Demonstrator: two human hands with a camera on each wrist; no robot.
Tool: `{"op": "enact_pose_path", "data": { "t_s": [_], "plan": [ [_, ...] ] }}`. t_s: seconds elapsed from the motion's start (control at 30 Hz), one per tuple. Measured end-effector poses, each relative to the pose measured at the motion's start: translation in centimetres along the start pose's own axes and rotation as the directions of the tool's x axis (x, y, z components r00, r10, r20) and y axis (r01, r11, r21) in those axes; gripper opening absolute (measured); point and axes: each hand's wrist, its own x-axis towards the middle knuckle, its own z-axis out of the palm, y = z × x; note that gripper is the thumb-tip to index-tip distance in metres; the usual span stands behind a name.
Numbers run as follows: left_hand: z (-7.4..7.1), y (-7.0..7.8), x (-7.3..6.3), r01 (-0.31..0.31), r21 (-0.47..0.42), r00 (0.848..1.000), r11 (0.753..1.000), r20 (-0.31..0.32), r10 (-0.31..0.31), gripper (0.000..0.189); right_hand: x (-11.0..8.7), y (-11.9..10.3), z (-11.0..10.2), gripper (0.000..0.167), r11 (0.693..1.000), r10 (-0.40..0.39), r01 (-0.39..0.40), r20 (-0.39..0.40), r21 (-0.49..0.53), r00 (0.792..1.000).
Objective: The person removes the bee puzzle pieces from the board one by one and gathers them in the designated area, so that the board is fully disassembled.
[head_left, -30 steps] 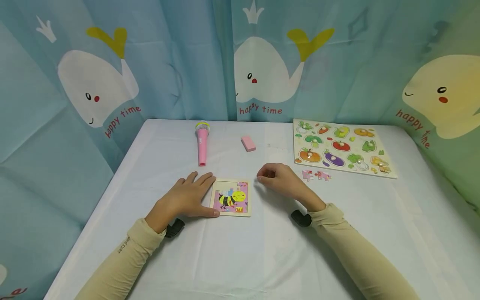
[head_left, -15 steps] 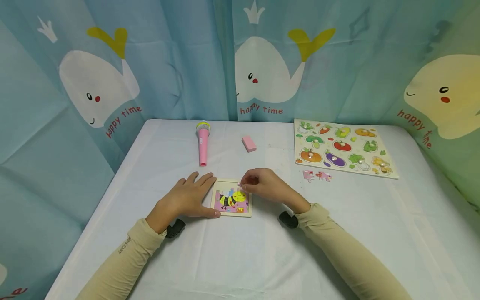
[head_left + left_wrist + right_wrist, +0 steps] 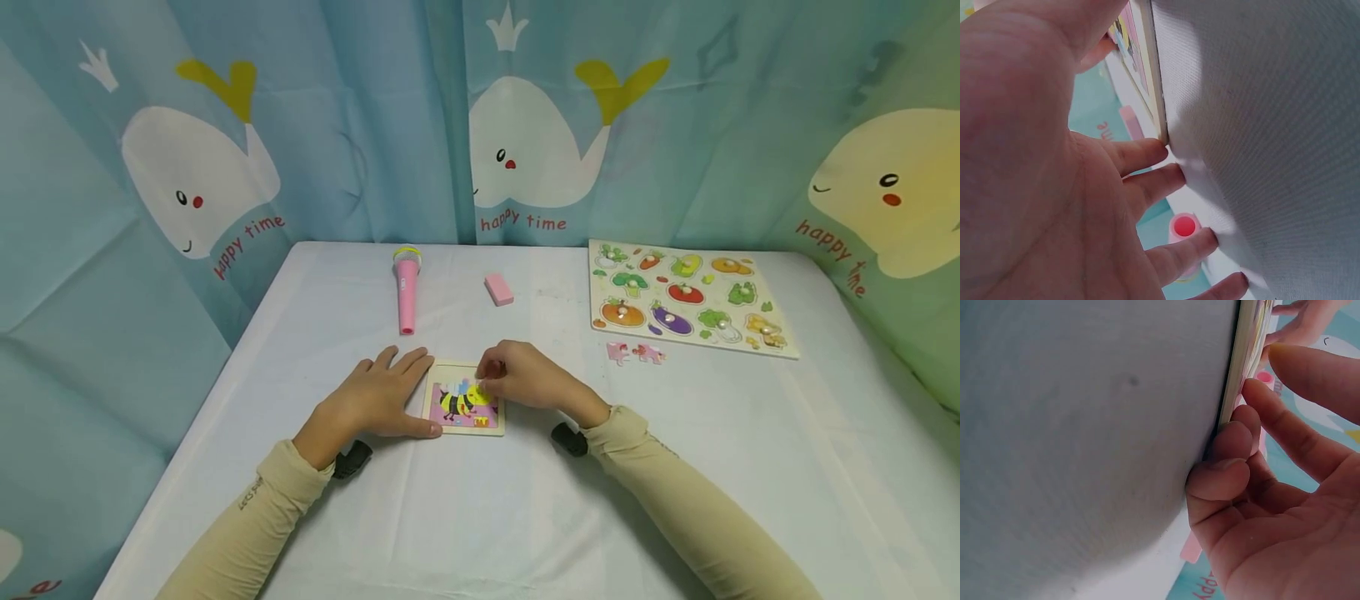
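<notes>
Wooden bee puzzle (image 3: 459, 407) touches spread-fingered left grip (image 3: 377, 398).

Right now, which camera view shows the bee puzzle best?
The head view: the bee puzzle shows most of its picture, though the right hand covers part. Left wrist: a steep, cropped slant; right wrist: mainly its edge.

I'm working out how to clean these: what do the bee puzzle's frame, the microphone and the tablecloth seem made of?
Bee puzzle's frame: probably wood, pale, matte, unpainted-looking.
Microphone: likely plastic, smooth and pink with a hollow end; grey head, metal or plastic.
Tablecloth: matte fabric, its weave and creases visible.
</notes>
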Motion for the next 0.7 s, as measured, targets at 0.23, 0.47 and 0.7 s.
{"op": "enact_pose_path", "data": {
  "t_s": [0.23,0.47,0.7],
  "plan": [
    [0.17,0.02,0.01,-0.01,-0.001,1.0,1.0,-0.004,0.01,0.108,-0.16,-0.04,0.13,0.008,1.0,-0.024,0.024,0.016,-0.006,1.0],
    [0.18,0.06,-0.06,-0.016,0.003,1.0,1.0,-0.007,0.016,0.108,-0.24,-0.1,0.29,0.009,0.997,-0.06,0.061,0.018,-0.038,0.998],
    [0.08,0.13,-0.16,-0.011,-0.004,1.0,1.0,-0.004,0.011,0.108,-0.28,-0.23,0.43,0.011,0.997,-0.056,0.057,0.011,-0.055,0.998]
  ]
}}
